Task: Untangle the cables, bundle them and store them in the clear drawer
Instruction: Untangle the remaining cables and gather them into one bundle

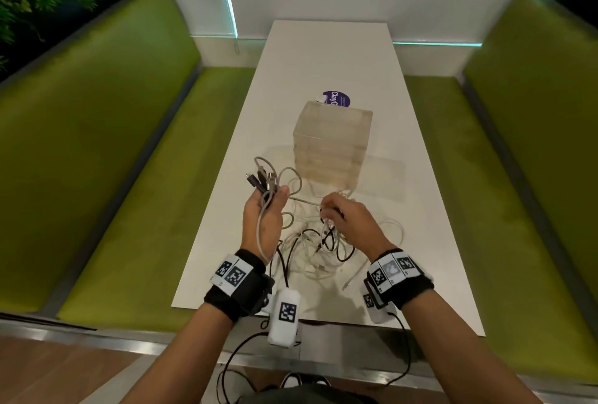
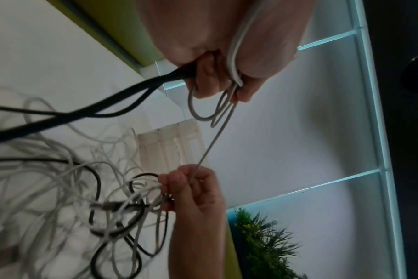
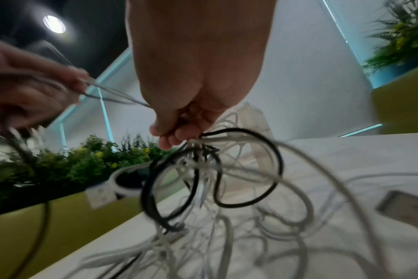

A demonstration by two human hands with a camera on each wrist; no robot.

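Note:
A tangle of white and black cables point(image 1: 318, 241) lies on the white table point(image 1: 430, 225) in front of me. My left hand point(image 1: 268, 206) grips a bunch of cable ends point(image 1: 263, 177), grey and black, with plugs sticking up above the fist. My right hand point(image 1: 336, 209) pinches a knot of white and black cables point(image 3: 203, 151) and lifts it off the table. A thin grey cable point(image 2: 212, 139) runs taut between both hands. The clear drawer unit point(image 1: 331, 144) stands just behind the tangle, with its drawers closed.
A purple round sticker point(image 1: 336, 99) lies behind the drawer unit. Green benches point(image 1: 113, 144) flank the table on both sides. Black sensor leads point(image 1: 239, 355) hang from my wrists over the near table edge.

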